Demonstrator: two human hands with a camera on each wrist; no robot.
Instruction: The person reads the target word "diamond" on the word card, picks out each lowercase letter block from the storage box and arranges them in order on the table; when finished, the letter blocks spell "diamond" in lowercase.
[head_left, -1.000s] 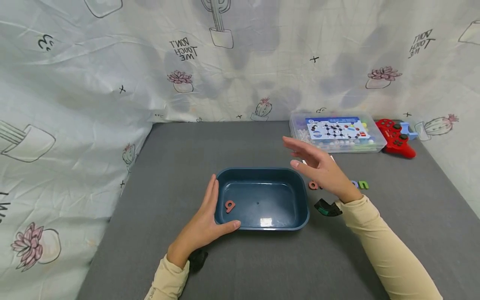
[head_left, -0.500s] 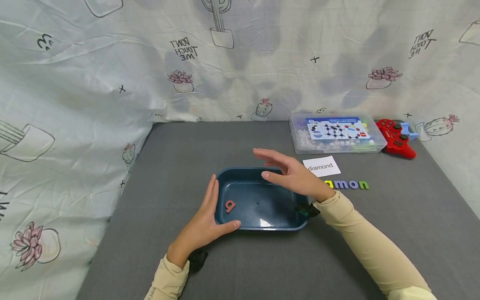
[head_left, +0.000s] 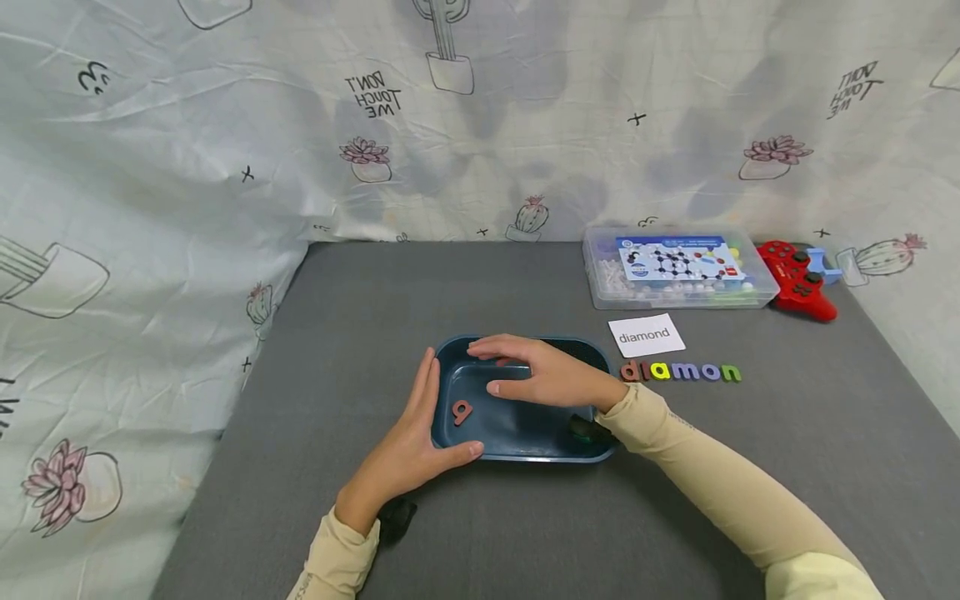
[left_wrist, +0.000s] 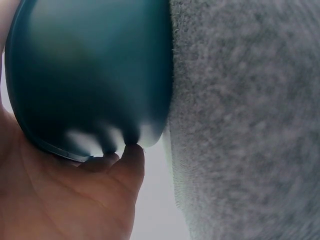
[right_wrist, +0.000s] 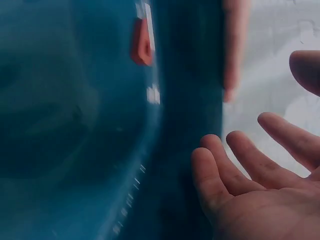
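Observation:
A dark blue plastic tray (head_left: pixel 517 457) sits on the grey table. My left hand (head_left: pixel 408 446) holds its left end, thumb at the front rim and fingers along the side; in the left wrist view the fingertips press the tray's outer wall (left_wrist: pixel 95 70). Inside the tray, near its left end, lies one red letter (head_left: pixel 462 412), shaped like a d or q. My right hand (head_left: pixel 543 372) hovers over the tray with fingers loosely extended and nothing in them. In the right wrist view, the same red letter (right_wrist: pixel 142 42) appears beyond the right hand (right_wrist: pixel 260 185).
Right of the tray, coloured letters (head_left: pixel 681 372) form a row reading "diamon". Behind them lies a white card (head_left: pixel 647 335) printed "diamond". Farther back are a clear plastic box (head_left: pixel 678 267) of small parts and a red game controller (head_left: pixel 797 281). A patterned curtain (head_left: pixel 480 125) surrounds the table.
My right hand has moved left and down, from above the letter row to over the tray, uncovering the card and the letters. My left hand and the red letter have stayed in place.

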